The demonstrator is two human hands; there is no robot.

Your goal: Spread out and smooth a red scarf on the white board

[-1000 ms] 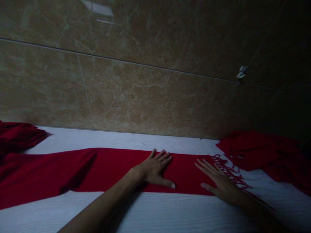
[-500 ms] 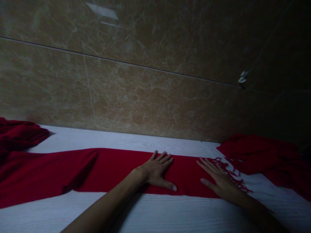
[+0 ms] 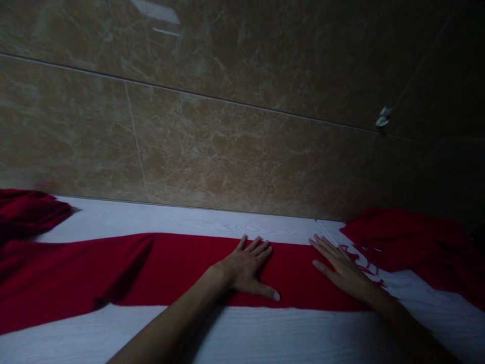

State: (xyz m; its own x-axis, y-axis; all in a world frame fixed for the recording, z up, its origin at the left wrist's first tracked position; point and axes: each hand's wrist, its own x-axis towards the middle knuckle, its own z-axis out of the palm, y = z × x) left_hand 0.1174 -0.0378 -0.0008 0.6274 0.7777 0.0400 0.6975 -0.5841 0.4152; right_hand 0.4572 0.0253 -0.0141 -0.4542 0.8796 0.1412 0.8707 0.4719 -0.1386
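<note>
A long red scarf (image 3: 159, 268) lies stretched across a white wood-grain table (image 3: 265, 338). My left hand (image 3: 246, 268) rests flat on the scarf near its right end, fingers spread and holding nothing. My right hand (image 3: 343, 270) lies flat and open on the scarf's fringed end (image 3: 364, 268), covering part of the fringe.
Another red scarf (image 3: 413, 242) is bunched at the right of the table, and a red heap (image 3: 26, 212) sits at the far left. A brown marble-tiled wall (image 3: 227, 126) rises right behind the table, with a small clip (image 3: 383, 117) on it.
My right hand has slid up and further onto the fringed end, which looks flatter. My left hand stays flat in about the same place.
</note>
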